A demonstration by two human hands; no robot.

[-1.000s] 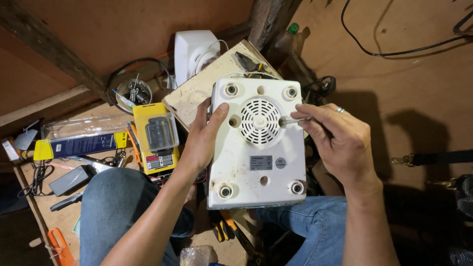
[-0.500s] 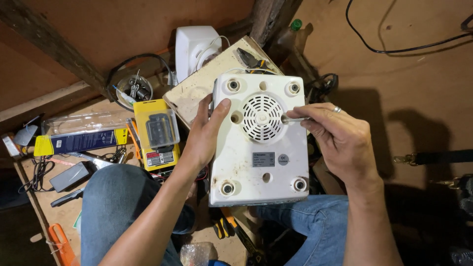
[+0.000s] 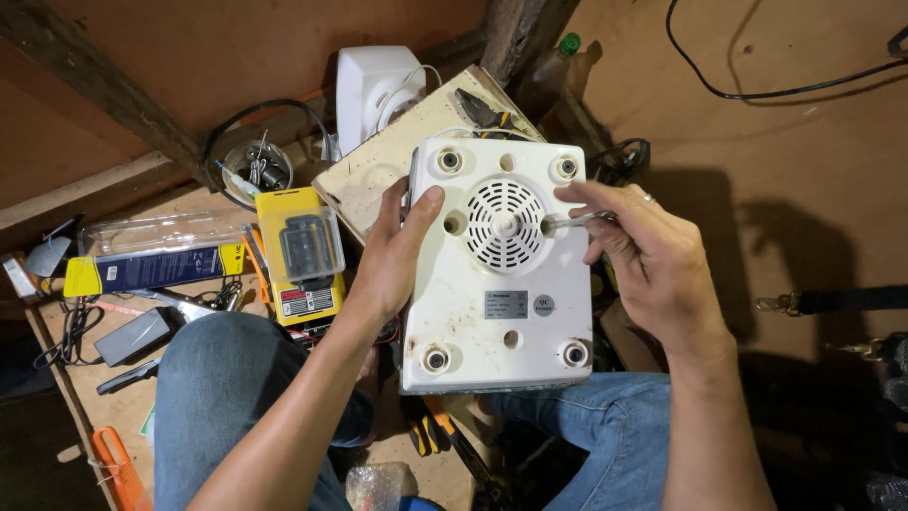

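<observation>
While the white plastic appliance base lay underside-up across the person's denim-clad knees, the left hand gripped its left edge, fingers curled round the rim, thumb pressed flat by the round vent grille. Right hand pinched a thin metal tool, fingers closed, tip at a hole just beside the grille. Yellow blister pack lay left, near.

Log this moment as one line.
left hand: steadies white appliance base on lap | right hand: holds metal tool, tip at hole beside vent grille
</observation>
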